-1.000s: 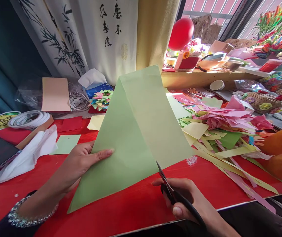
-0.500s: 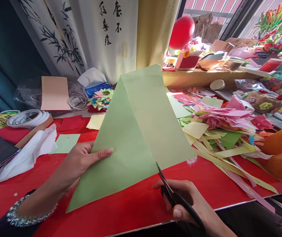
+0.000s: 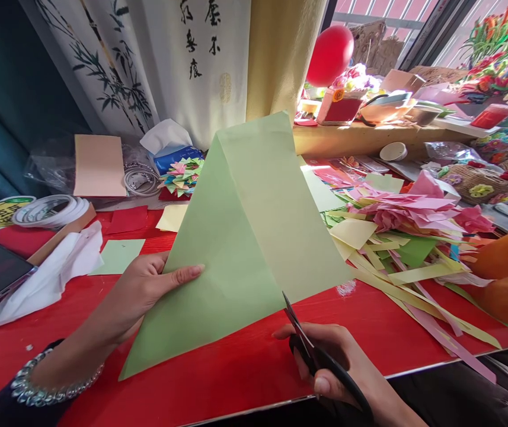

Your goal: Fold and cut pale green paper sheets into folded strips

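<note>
My left hand (image 3: 147,284) pinches the left edge of a large light green paper (image 3: 209,273), thumb on top and fingers behind. The sheet is folded over, with a diagonal edge running down its middle, and it is held up over the red table (image 3: 236,379). Black-handled scissors (image 3: 309,350) are in my right hand (image 3: 347,362). Their blades point up and left, nearly closed, with the tips at the paper's lower edge by the diagonal edge. Whether the tips touch the paper is hard to tell.
Pink paper pieces (image 3: 405,207) and long paper strips (image 3: 427,296) lie at the right. Rolls of white tape (image 3: 51,212), a white tissue (image 3: 53,273) and a small green square (image 3: 118,256) are at the left. An orange bag (image 3: 507,255) stands at the right edge.
</note>
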Tool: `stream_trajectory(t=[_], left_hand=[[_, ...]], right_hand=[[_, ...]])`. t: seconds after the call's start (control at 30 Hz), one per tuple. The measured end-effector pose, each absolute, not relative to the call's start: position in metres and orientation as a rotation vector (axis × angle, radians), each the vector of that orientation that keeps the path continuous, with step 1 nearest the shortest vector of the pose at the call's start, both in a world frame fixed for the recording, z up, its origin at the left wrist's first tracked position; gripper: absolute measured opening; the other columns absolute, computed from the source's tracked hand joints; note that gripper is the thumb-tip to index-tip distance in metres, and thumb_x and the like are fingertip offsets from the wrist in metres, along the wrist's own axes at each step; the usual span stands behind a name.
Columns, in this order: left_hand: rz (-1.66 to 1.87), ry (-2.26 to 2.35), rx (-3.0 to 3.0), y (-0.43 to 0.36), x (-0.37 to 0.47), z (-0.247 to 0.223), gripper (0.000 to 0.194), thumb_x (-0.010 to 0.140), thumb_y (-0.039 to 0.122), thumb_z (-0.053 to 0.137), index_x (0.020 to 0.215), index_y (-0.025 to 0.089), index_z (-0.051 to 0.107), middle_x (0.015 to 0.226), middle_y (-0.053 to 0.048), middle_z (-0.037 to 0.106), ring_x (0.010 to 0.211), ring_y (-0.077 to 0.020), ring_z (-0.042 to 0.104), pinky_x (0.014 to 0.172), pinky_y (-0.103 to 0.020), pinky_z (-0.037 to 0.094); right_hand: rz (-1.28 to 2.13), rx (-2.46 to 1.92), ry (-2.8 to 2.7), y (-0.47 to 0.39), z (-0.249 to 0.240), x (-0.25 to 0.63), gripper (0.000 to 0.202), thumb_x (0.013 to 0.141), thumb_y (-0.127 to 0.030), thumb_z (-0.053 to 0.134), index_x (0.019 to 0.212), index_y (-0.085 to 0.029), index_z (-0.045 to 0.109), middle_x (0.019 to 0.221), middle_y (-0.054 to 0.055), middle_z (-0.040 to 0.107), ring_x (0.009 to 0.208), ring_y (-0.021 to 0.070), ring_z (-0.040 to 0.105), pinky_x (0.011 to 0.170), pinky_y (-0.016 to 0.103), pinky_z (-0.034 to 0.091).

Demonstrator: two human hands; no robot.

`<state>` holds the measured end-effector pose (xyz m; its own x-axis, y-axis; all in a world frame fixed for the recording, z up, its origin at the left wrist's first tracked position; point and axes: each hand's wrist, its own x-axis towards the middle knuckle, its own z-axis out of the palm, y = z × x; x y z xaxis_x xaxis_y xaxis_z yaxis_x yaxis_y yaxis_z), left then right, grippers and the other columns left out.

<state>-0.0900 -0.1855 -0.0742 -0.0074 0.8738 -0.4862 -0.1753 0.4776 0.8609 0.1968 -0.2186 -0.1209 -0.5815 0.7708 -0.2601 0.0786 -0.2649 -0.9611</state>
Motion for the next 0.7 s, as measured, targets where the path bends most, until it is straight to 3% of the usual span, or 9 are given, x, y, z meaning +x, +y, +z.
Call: stream_trajectory(t=[0.7], left_hand=[[0.884, 1.340, 0.677, -0.1873, -0.0868, -0.0719, 0.038, 0.062, 0.028, 0.079, 0.096, 0.018, 0.069, 0.076, -0.005, 0.074, 0.064, -0.0237, 0.070, 0.056, -0.033, 0.059]], right_hand=[[1.899, -1.136, -1.407, -0.2222, -0.1154, 0.1913, 0.068, 0.059, -0.064, 0.067, 0.103, -0.013, 0.057, 0.057, -0.004, 0.045, 0.048, 0.0063, 0.035, 0.047, 0.021, 0.028]])
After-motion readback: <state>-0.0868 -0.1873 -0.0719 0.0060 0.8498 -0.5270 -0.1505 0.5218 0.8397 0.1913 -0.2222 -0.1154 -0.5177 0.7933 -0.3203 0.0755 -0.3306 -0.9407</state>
